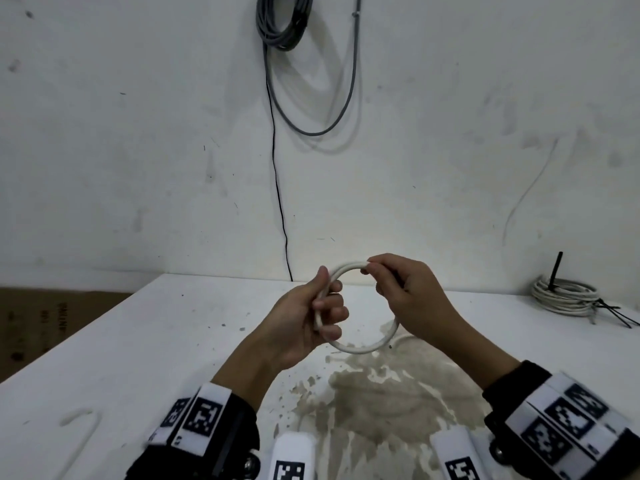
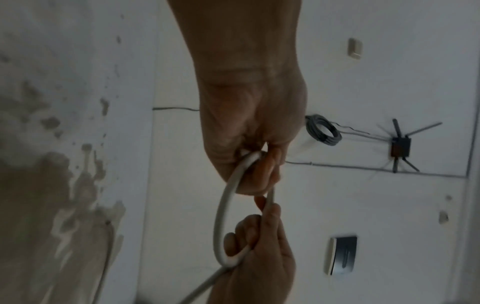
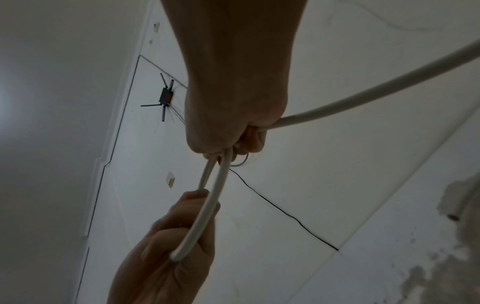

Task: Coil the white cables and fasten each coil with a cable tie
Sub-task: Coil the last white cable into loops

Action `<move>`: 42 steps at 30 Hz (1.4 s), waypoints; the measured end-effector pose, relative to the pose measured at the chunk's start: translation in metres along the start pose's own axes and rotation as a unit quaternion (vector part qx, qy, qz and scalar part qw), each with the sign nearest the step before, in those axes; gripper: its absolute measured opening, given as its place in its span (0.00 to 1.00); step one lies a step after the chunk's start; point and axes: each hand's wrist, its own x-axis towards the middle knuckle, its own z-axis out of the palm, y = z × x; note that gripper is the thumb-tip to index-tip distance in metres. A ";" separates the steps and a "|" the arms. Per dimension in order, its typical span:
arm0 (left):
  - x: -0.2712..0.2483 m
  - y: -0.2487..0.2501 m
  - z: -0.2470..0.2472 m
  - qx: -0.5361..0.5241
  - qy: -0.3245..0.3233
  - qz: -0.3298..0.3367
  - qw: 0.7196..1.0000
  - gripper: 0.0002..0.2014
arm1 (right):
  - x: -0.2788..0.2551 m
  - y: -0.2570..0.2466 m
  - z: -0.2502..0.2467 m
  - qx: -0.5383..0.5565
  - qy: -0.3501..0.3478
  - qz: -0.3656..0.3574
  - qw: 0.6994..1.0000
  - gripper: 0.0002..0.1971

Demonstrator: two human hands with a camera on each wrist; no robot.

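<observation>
A white cable is bent into a small loop and held in the air above the white table. My left hand grips the loop's left side with fingers curled round it. At the loop's top, my right hand pinches the strands. In the left wrist view the cable arcs from my left hand down to my right hand. Seen from the right wrist, the cable runs out of my right hand, and two strands reach my left hand. A cable end lies on the table.
A bundled white coil with black cable ties lies at the table's back right. A grey cable coil and a thin black wire hang on the wall. A brown stain marks the table. Cardboard lies beyond the left edge.
</observation>
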 end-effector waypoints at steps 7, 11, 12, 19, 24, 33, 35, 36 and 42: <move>-0.001 -0.008 0.009 -0.145 -0.050 0.045 0.987 0.11 | -0.008 -0.003 0.009 0.032 0.006 0.027 0.999 0.09; 0.004 0.000 -0.002 -0.230 -0.005 0.142 0.963 0.12 | -0.018 0.007 0.005 -0.029 -0.050 0.032 0.998 0.12; 0.004 0.005 -0.006 -0.246 0.008 0.166 0.955 0.12 | -0.022 0.013 0.004 -0.052 -0.058 0.033 0.996 0.12; 0.002 0.040 -0.016 -0.180 0.123 0.298 0.929 0.18 | -0.049 0.050 0.000 -0.217 -0.098 -0.037 0.971 0.11; 0.005 0.030 0.003 0.094 0.180 0.382 0.902 0.14 | -0.043 0.032 0.006 -0.321 -0.085 -0.165 0.929 0.09; 0.009 -0.003 -0.001 0.649 0.099 0.272 0.704 0.07 | -0.024 0.009 0.006 -0.322 -0.083 -0.257 0.907 0.08; 0.015 -0.005 -0.007 0.765 0.102 0.307 0.556 0.13 | -0.020 0.007 0.003 -0.313 -0.081 -0.264 0.909 0.10; 0.017 -0.004 -0.009 0.796 0.097 0.337 0.493 0.14 | -0.017 0.008 0.002 -0.304 -0.078 -0.261 0.913 0.11; 0.010 0.012 -0.026 0.840 0.115 0.337 0.409 0.11 | -0.008 0.033 -0.011 -0.298 -0.110 -0.201 0.926 0.07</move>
